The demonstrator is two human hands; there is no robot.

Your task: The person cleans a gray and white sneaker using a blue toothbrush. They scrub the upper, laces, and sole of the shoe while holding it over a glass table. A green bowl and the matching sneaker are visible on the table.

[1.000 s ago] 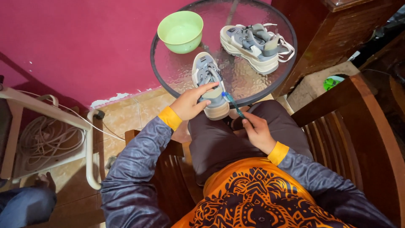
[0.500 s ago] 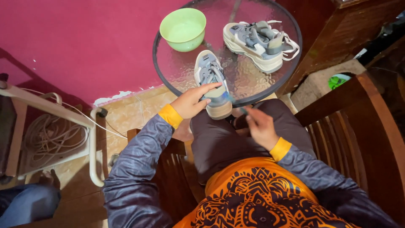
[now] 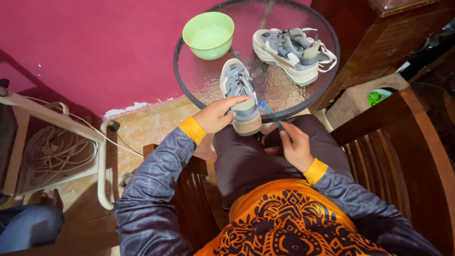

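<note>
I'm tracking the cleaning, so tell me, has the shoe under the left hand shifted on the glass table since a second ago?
No. The near shoe keeps its heel over the round table's near rim, just below the green bowl; the left hand grips it there.

Brush [image 3: 270,113] head blurred; shoe [image 3: 240,97] heel side hidden under left hand [image 3: 214,115] fingers [image 3: 237,100].

We are seeing a grey and beige sneaker [image 3: 239,95] lying upright at the table edge, and a thin blue toothbrush [image 3: 271,114] slanting just beside its heel.
</note>
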